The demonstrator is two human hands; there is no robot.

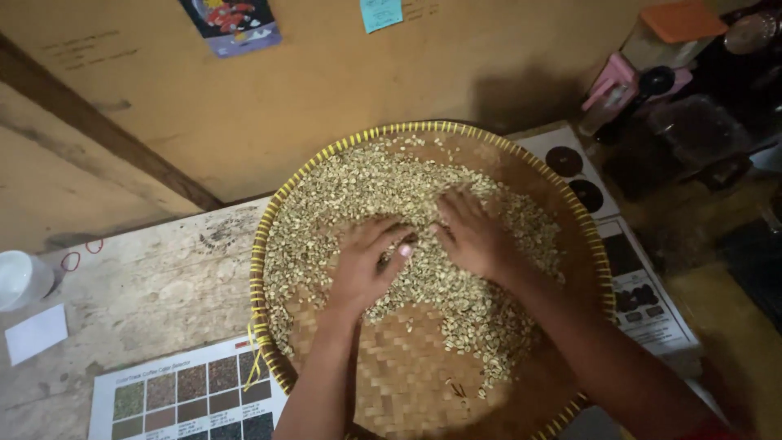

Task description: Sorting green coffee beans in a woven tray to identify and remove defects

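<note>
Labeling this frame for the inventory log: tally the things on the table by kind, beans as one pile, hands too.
Woven tray: 1
Pile of pale beans: 1
Hands in the beans, left hand and right hand: 2
Printed charts, colour chart and sheet with dark circles: 2
White cup: 1
White paper slip: 1
Red rubber bands: 2
Total: 10

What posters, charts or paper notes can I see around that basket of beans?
Colour chart: table, lower left; white sheet, brown and green squares.
Picture poster: wall, top; blue, red figures.
Sticky note: wall, top; light blue.
Printed sheets: right of basket; white, dark pictures.
Blank card: far left; white.
</note>
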